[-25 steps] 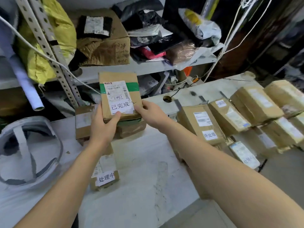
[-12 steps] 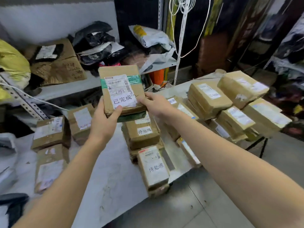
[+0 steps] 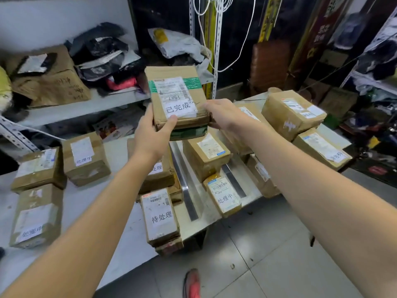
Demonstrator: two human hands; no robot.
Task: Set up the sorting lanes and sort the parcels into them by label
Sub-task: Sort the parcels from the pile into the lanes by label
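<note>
Hands grip a two-parcel stack point(image 3: 176, 93) above the counter point(image 3: 86, 201): left hand point(image 3: 154, 134) pinching its near corner, thumb on the label point(image 3: 180, 108), right hand point(image 3: 221, 114) curled round the opposite edge, label tilted up, apparently for reading.

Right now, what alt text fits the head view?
The left hand and right hand hold up a parcel labelled 已完成 above a white table crowded with other parcels. Cluttered shelves stand behind.

Parcel stack point(image 3: 178, 100) has been carried rightward, off the worktop's point(image 3: 75, 201) left end. It is now held above the mid-worktop parcels point(image 3: 206, 155).
</note>
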